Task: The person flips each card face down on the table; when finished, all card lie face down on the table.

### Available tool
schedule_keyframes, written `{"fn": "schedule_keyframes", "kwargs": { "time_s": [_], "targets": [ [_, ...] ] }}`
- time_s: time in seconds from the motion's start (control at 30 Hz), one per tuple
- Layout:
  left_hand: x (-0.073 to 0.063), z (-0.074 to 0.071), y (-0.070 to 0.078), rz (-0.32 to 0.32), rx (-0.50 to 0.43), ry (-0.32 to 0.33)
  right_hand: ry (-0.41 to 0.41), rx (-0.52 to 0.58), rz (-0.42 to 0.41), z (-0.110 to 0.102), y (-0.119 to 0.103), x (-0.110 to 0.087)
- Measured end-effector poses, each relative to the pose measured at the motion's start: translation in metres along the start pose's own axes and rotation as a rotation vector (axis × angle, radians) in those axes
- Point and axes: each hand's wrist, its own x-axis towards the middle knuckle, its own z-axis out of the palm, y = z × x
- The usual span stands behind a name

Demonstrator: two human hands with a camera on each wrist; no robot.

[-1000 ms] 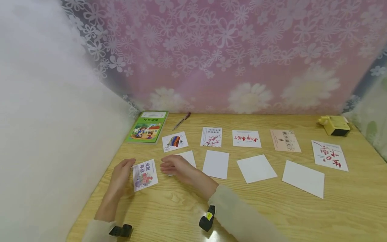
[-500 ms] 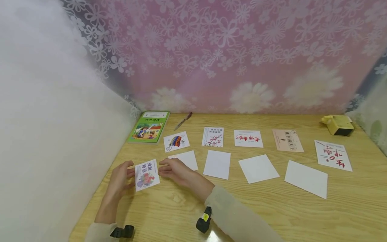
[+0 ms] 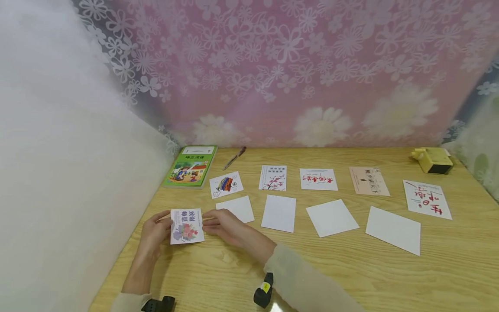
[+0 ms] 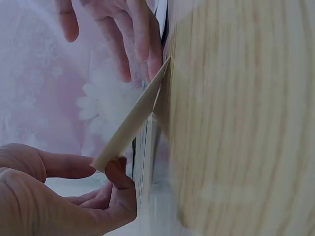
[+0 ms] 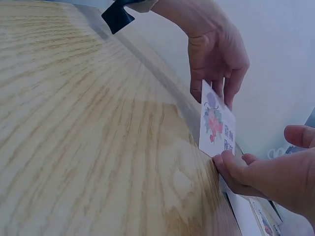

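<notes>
A printed greeting card (image 3: 187,226) with a flower bouquet and Chinese characters is tilted off the table at the front left. My left hand (image 3: 153,234) pinches its left edge between thumb and fingers. In the left wrist view the card (image 4: 129,125) slants, its far edge low near the tabletop. Beside the card's right edge is my right hand (image 3: 231,229), its fingers extended. The right wrist view shows those fingertips at the edge of the card (image 5: 215,127); whether they bear on it I cannot tell.
Behind lie a green book (image 3: 191,167), a pen (image 3: 234,158) and a row of printed cards, including a plum-blossom card (image 3: 273,177). Several blank white cards, one of them here (image 3: 278,213), lie in front of that row. A yellow block-shaped object (image 3: 432,161) stands at the back right.
My left hand has taken hold of the flower card and raised its left side from the table. My right hand has moved slightly left, up to the card's right edge.
</notes>
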Motion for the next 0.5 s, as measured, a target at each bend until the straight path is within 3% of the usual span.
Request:
{"fn": "schedule_keyframes", "kwargs": {
  "time_s": [0.23,0.5],
  "targets": [
    [-0.0006,0.0006,0.0000,0.036,0.025,0.032,0.015,-0.052,-0.047,0.0009,0.0066,-0.0013],
    [-0.0013,-0.0016,0.0052,0.054,0.031,0.057,0.106,-0.076,-0.127,0.0018,0.0064,-0.0017]
  ]
}}
